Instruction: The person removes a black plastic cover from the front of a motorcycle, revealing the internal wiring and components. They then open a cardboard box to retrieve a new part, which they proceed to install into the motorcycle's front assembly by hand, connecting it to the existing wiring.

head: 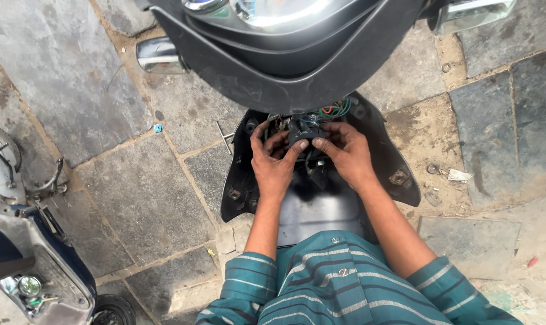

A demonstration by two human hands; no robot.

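Note:
I look down on the front of a black scooter [285,66] with its inner panel opened, showing coloured wires [333,109]. My left hand [274,159] and my right hand [345,150] meet at a small black part [303,132] in the middle of the opened cavity. The fingers of both hands are curled around that part, thumbs pressing on its near side. The black inner panel [399,162] spreads out below and beside my hands. What lies under my fingers is hidden.
A T-shaped metal tool [225,137] lies on the stone paving left of the panel. Another scooter's front [26,253] stands at the lower left. Handlebar levers [158,55] stick out above. Small scraps lie on the paving at the right [459,176].

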